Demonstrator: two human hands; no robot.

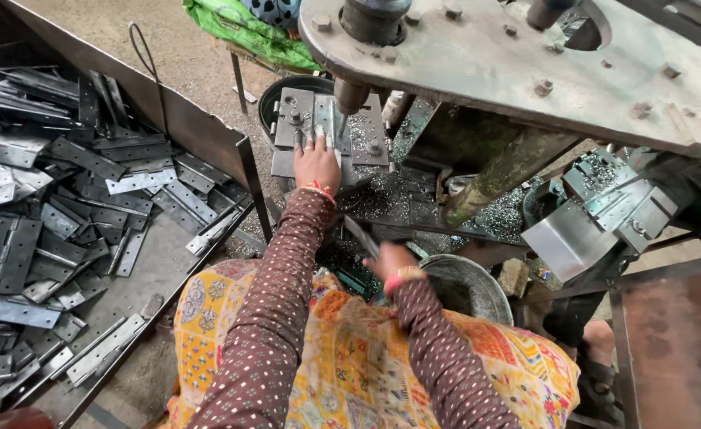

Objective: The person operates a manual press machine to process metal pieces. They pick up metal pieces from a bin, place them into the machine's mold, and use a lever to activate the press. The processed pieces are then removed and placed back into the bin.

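My left hand (316, 161) reaches forward onto the press bed (364, 135), fingers pressed on a flat metal hinge piece (322, 119) lying under the punch (351, 95). My right hand (390, 262) is lower and closer to me, closed around a thin dark lever or handle (360, 236) beside a round metal basin (469, 286); its fingers are partly hidden. Both arms wear brown dotted sleeves with bangles at the wrists.
A sloped metal tray (152, 270) on the left holds several flat grey hinges (17, 246). The heavy press frame (517, 56) overhangs the top right. Metal shavings (382, 199) cover the bed. A second die block (612, 199) and a rusty plate (676, 334) stand right.
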